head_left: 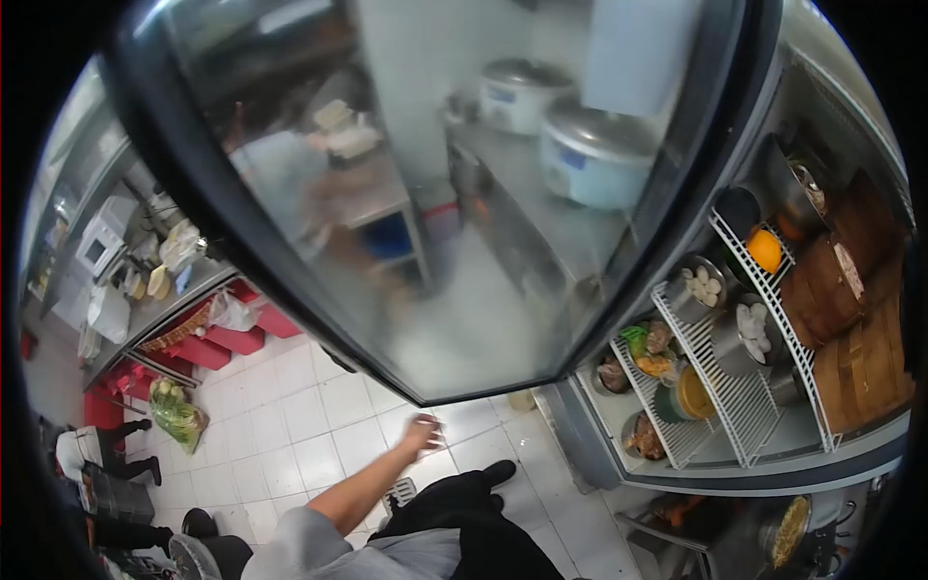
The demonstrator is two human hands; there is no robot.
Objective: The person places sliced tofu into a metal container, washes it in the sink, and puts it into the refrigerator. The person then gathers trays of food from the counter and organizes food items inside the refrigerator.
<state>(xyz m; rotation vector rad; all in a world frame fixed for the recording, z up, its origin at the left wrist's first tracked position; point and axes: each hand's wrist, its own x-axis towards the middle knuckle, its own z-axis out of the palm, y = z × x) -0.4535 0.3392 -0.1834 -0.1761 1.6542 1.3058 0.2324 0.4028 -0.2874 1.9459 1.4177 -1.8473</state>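
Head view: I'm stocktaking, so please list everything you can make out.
Tiled floor: one, white, below
Glass door: one, black-framed, centre
Wire shelves: three, white, right
Round item: one, bright orange, upper shelf
Filled containers: several, mixed colours, shelves
Wood-like items: count unclear, brown, far right
Cookers: two, pale, behind door
Bagged greens: one, green, left floor
Bins: several, red, left
Other people: count unclear, dark trousers, left
Own sleeve: one, grey, bottom
Left hand: one, bare, below door
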